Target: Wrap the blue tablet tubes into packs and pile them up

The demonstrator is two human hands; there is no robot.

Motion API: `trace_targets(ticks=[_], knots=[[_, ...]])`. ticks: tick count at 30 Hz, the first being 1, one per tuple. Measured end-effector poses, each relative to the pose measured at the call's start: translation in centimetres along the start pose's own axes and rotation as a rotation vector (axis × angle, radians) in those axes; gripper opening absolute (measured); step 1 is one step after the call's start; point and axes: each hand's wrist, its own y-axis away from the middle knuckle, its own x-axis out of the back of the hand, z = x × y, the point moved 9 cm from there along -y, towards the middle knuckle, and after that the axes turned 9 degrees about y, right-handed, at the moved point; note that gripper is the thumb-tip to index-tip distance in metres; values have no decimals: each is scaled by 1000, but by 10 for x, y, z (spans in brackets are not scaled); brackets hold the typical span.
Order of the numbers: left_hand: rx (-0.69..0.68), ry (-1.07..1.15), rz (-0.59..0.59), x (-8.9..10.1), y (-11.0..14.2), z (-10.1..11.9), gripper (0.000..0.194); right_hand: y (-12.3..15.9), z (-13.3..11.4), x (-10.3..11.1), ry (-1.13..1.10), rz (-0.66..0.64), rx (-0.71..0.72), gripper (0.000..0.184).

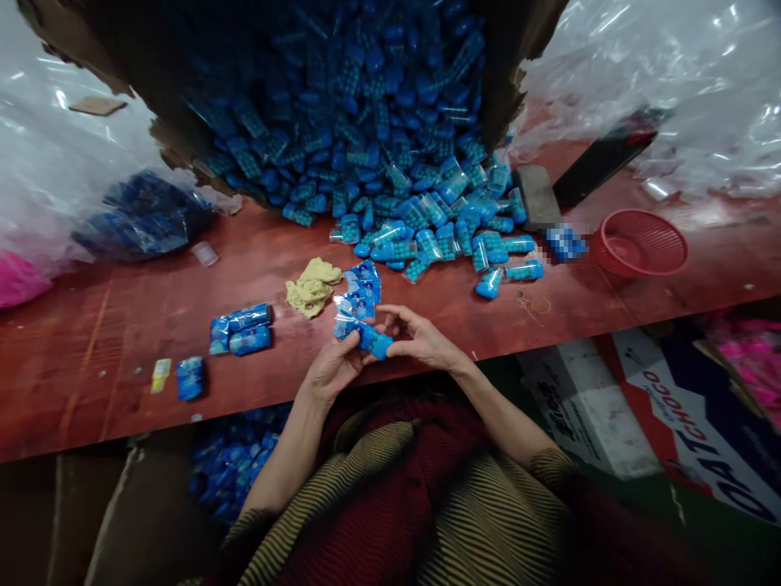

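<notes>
Blue plastic capsule (380,347) between two hands at the front of a red table

The left hand (333,370) holds the small, rounded blue capsule, its thumb on top and its fingers below. The right hand (424,342) sits at the capsule's other end, thumb beside it and fingers curved above (whether these actually pinch it, I cannot tell). The capsule is near the front edge of the worn, red-painted wooden table (134,317), and a shiny blue printed packet (346,326) shows just beside the left thumb.

Beyond the hands lie overlapping blue printed sachets (359,289), next to a crumpled pale-yellow cloth (313,286). To the left, filled blue packets (250,330) rest in a cluster. Farther back, clear, blue-capped plastic containers of blue beads (421,212) spill from a torn brown cardboard box (176,150). A round red plastic basket (642,244) stands at the right.
</notes>
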Motion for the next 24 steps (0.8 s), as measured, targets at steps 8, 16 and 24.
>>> trace_targets(ticks=[8,16,24], knots=[[98,112,-5,-15,2,-13,17,0,-3,-21,-228,-172,-69,84],[42,126,38,-21,8,-19,17,0,-7,-17,-247,-152,-99,67],[-66,168,-5,-26,11,-22,22,2,1,-20,-323,-124,-125,63]])
